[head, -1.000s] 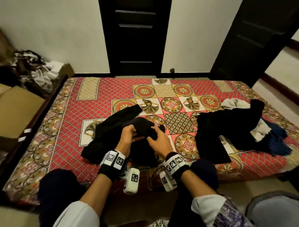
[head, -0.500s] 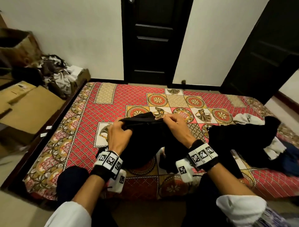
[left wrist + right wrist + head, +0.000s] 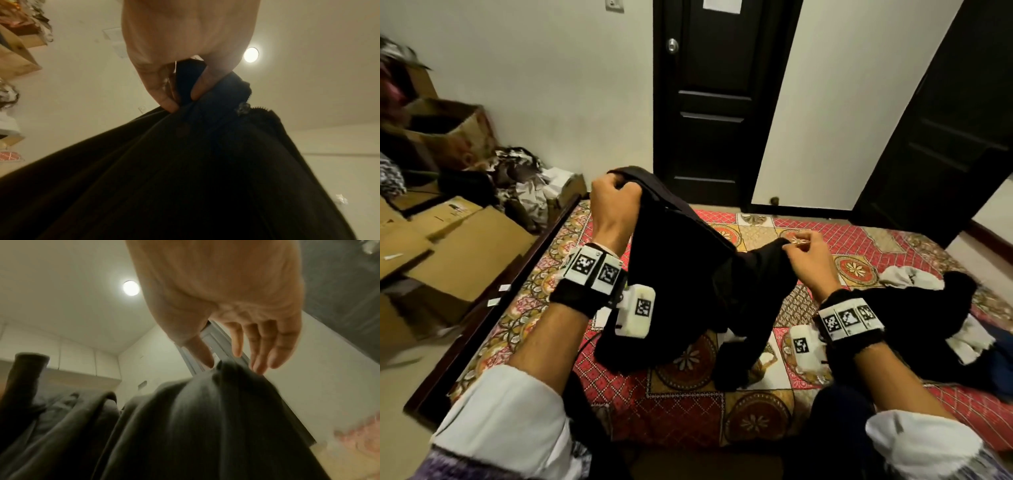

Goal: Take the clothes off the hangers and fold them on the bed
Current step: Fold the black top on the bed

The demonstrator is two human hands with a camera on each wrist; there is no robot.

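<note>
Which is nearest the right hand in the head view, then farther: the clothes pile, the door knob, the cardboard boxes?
From the right hand:
1. Clothes pile, just to its right on the bed.
2. Door knob, up at the far wall, left of the hand.
3. Cardboard boxes, on the floor far left.

White sleeves (image 3: 510, 421), tagged black wristbands (image 3: 589, 284)

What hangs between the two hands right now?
In the head view, the black garment spans from the left hand, raised high, down to the right hand, which pinches a lower edge. Its bottom drapes onto the bed.
</note>
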